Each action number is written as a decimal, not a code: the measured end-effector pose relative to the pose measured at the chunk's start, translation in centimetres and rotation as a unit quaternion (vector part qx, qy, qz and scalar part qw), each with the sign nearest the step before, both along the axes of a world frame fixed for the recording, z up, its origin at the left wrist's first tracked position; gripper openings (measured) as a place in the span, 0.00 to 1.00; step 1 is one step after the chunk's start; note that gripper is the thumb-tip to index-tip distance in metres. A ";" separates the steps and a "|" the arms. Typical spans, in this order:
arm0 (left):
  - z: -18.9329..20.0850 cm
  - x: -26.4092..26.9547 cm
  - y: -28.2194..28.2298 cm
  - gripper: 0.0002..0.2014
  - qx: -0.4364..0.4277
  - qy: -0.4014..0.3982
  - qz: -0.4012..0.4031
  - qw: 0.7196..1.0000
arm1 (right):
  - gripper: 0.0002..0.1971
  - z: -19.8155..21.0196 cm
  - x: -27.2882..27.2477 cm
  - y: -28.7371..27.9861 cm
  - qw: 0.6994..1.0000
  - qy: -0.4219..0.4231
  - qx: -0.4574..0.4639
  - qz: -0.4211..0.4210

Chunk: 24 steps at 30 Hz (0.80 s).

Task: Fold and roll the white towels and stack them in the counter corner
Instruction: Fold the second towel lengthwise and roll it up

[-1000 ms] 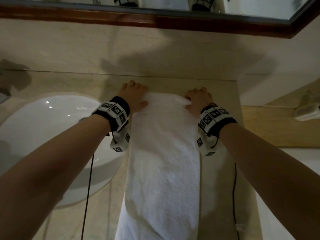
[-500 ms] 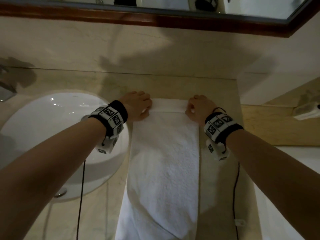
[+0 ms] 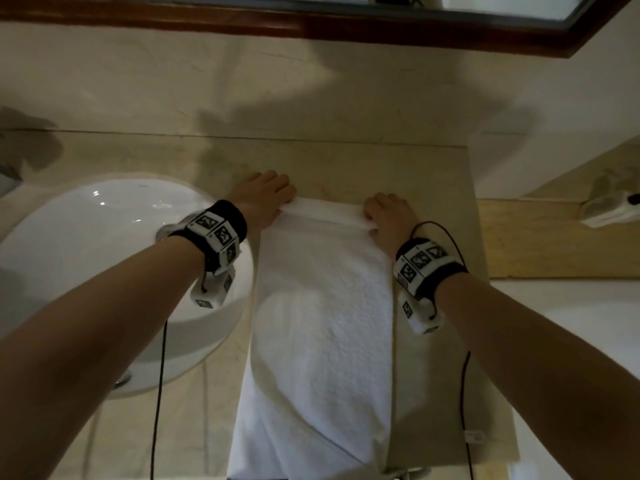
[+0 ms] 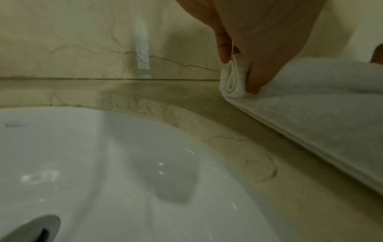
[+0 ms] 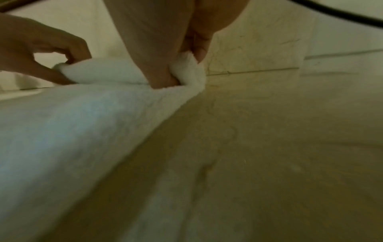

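I am working over a beige marble desk [image 3: 429, 202] that runs back to a marble wall, with a wood-framed mirror [image 3: 311, 26] above it. A white oval sink [image 3: 86, 271] is set into the desk on my left, and a small white fixture [image 3: 609, 209] sits on a ledge off to the right.

One white towel [image 3: 322, 323] lies folded into a long strip on the desk, just beside the sink, its near end hanging over the front edge. Its far end is turned into a small roll [image 4: 232, 81].

My left hand [image 3: 266, 199] has its grip closed on the left end of that roll, fingers over the top and thumb pressed in at the base. My right hand [image 3: 388, 220] pinches the right end the same way, fingers curled round the cloth.

The head view shows only knuckles and a white band across the strip. The left wrist view shows what it cannot: the spiral layers at the roll's end, and the sink's metal drain [image 4: 31, 229]. The right wrist view shows both hands at once, the left one further along the roll, and bare desk to the right.

Counted: one towel, one roll, one sink, two hands, two wrist bands with black cables.
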<state>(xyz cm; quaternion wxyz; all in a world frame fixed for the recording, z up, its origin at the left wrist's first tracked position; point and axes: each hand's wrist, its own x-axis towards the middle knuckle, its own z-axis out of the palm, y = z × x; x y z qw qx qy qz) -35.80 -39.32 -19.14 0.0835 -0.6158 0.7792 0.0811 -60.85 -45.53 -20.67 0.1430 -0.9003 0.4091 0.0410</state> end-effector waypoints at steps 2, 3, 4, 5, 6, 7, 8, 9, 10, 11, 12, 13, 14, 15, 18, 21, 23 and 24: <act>0.3 0.0 0.8 0.17 -0.014 -0.008 -0.073 0.997 | 0.13 -0.4 -0.5 0.6 1.000 -0.009 0.012 0.007; 0.4 0.3 1.2 0.18 -0.026 -0.010 -0.101 0.994 | 0.12 0.1 -0.5 0.6 1.000 -0.008 0.022 0.000; 0.5 0.4 1.6 0.17 -0.032 -0.003 -0.118 0.992 | 0.12 0.6 -0.5 0.5 1.000 0.000 0.028 -0.005; 0.6 0.5 2.1 0.15 -0.026 0.005 -0.123 0.992 | 0.13 1.0 -0.7 0.4 0.999 0.011 0.038 -0.007; 0.8 0.5 2.6 0.11 -0.023 0.020 -0.127 0.991 | 0.13 1.5 -0.9 0.3 0.999 0.019 0.048 -0.008; 1.0 0.4 3.1 0.07 -0.012 0.037 -0.127 0.991 | 0.14 1.9 -1.0 0.3 0.998 0.023 0.060 -0.008; 1.1 0.4 3.3 0.04 -0.008 0.052 -0.119 0.991 | 0.14 2.3 -1.0 0.3 0.997 0.024 0.071 -0.009; 1.3 0.1 3.3 0.05 0.006 0.062 -0.093 0.994 | 0.13 2.5 -1.0 0.2 0.997 0.027 0.076 -0.014; 1.5 -0.2 3.0 0.06 0.021 0.070 -0.057 0.996 | 0.13 2.7 -0.9 0.0 0.996 0.033 0.080 -0.025; 1.5 -0.4 2.7 0.08 0.040 0.077 -0.016 0.996 | 0.13 2.8 -0.6 -0.3 0.995 0.035 0.087 -0.042; 1.4 -0.6 2.3 0.10 0.056 0.087 0.022 0.994 | 0.16 2.8 -0.3 -0.5 0.993 0.042 0.093 -0.058; 1.3 -0.9 1.8 0.14 0.073 0.094 0.059 0.991 | 0.20 2.8 -0.1 -0.7 0.992 0.061 0.093 -0.065; 1.2 -1.0 1.3 0.19 0.097 0.096 0.092 0.986 | 0.23 2.7 0.2 -0.8 0.990 0.095 0.089 -0.062; 1.0 -1.2 0.9 0.22 0.122 0.095 0.112 0.982 | 0.24 2.6 0.4 -0.7 0.987 0.129 0.085 -0.051; 0.8 -1.2 0.2 0.20 0.160 0.085 0.134 0.974 | 0.20 2.2 0.6 -0.3 0.984 0.149 0.084 -0.052; 1.3 -1.5 0.4 0.18 0.142 0.060 0.131 0.979 | 0.14 2.3 0.6 0.5 0.992 0.091 0.058 -0.067; 1.4 -2.2 1.4 0.16 0.099 0.046 0.115 0.987 | 0.11 2.4 0.2 1.2 0.995 0.042 0.045 -0.072; 1.3 -2.5 2.0 0.15 0.074 0.043 0.106 0.991 | 0.11 2.5 0.0 1.5 0.997 0.022 0.039 -0.070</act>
